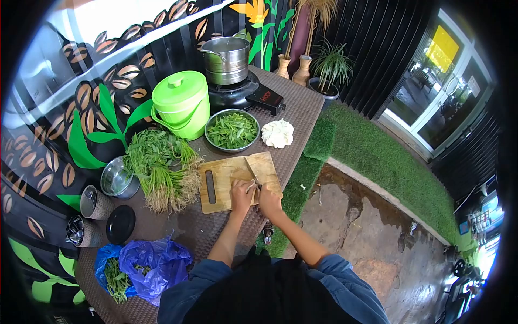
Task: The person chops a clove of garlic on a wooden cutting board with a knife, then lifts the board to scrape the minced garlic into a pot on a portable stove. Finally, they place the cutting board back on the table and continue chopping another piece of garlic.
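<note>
A wooden cutting board (221, 175) lies near the table's front edge. My right hand (269, 201) is closed around the handle of a knife (251, 170), whose blade points away over the board. Close beside it, my left hand (241, 195) is closed at the board's near part, with a small pale thing at its fingertips that is too small to name. Just beyond the board stand a metal bowl of green leaves (232, 130) and a crumpled white cloth-like item (277, 133). Left of the board lies a large bunch of rooted greens (162, 167).
Behind are a lime green lidded bucket (181, 102) and a steel pot (226, 60) on a black stove (232, 97). At left stand an empty metal bowl (120, 178), utensil cups (96, 203), a black lid (120, 224) and purple plastic bags (154, 267).
</note>
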`<state>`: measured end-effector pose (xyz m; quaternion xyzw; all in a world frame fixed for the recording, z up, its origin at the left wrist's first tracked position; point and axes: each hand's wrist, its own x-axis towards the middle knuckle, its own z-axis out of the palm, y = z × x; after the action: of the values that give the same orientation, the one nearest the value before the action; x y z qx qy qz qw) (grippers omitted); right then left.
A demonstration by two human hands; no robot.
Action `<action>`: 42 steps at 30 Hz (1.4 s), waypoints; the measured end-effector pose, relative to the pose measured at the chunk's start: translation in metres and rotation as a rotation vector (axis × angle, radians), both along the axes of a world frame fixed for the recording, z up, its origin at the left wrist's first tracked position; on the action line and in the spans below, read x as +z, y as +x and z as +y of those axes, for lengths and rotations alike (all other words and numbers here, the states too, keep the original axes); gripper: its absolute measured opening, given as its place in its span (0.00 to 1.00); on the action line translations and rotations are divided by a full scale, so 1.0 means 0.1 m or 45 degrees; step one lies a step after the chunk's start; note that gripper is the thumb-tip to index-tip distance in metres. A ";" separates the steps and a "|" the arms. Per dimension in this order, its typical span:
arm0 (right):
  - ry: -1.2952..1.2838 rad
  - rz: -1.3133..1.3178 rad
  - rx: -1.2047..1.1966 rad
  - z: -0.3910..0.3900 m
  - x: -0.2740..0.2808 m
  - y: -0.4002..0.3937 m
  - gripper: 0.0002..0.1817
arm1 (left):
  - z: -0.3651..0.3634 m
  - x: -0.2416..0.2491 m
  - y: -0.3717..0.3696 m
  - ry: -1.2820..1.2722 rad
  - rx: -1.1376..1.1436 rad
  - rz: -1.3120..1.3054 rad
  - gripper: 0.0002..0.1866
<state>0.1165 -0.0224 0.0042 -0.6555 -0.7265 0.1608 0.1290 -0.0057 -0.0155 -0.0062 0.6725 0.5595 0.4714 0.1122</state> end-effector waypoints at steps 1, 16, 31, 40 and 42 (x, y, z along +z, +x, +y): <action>-0.001 0.002 0.000 0.06 0.04 0.07 0.19 | 0.02 -0.03 0.01 -0.015 0.036 -0.029 0.10; 0.206 -0.036 0.039 0.00 0.08 0.08 0.16 | 0.02 -0.06 0.03 0.016 0.015 -0.067 0.07; -0.038 0.029 -0.095 -0.20 0.07 -0.04 0.18 | 0.01 -0.03 -0.01 0.081 0.008 0.001 0.05; 0.035 0.038 -0.050 -0.18 0.06 0.07 0.17 | 0.02 -0.06 0.00 0.052 0.020 -0.020 0.05; 0.016 0.018 -0.090 -0.28 0.00 0.00 0.17 | 0.01 -0.06 0.00 0.040 0.016 -0.026 0.05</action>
<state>0.1162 -0.0505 0.0041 -0.6788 -0.7030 0.1561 0.1440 -0.0058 -0.0147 -0.0122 0.6657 0.5551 0.4877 0.1044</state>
